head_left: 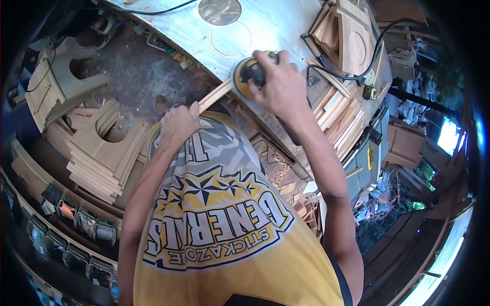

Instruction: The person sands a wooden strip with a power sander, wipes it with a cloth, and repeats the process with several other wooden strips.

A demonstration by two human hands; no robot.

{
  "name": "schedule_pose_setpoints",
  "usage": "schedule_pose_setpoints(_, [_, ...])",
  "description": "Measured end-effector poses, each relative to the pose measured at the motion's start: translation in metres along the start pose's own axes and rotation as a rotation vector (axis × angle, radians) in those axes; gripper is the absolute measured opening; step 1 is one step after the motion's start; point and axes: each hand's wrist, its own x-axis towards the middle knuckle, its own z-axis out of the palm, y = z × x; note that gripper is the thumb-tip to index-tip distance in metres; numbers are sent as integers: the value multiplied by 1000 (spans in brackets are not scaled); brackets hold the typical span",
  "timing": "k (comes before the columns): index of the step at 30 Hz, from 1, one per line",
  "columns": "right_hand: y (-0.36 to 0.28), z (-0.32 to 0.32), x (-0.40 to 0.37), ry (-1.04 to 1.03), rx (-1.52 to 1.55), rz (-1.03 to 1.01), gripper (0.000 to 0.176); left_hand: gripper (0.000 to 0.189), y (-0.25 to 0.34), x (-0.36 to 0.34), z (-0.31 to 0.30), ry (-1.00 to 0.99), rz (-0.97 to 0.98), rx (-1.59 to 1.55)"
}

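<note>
Orbital sander (248,76) on wooden strip (214,96), workbench (286,25) edge
Right hand (280,89) closed over the sander's top; left hand (178,122) clamped round the strip's near end

I see my left hand (178,125) near my chest, fingers curled shut, the forearm bent in close. My right hand (278,87) is farther out, palm down, fingers wrapped in a grip, arm stretched nearly straight.
</note>
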Motion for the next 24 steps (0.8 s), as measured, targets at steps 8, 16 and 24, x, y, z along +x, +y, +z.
schedule_pose_setpoints(8, [-43,10,-16,-22,105,-177,57,36,11,-4,-16,-12,-19,27])
schedule_pose_setpoints(16, [13,2,9,-22,53,23,52,45,8,-1,-11,-35,-108,-2])
schedule_pose_setpoints(24, [87,2,39,165,3,148,59,37,3,-14,-19,-2,-86,50])
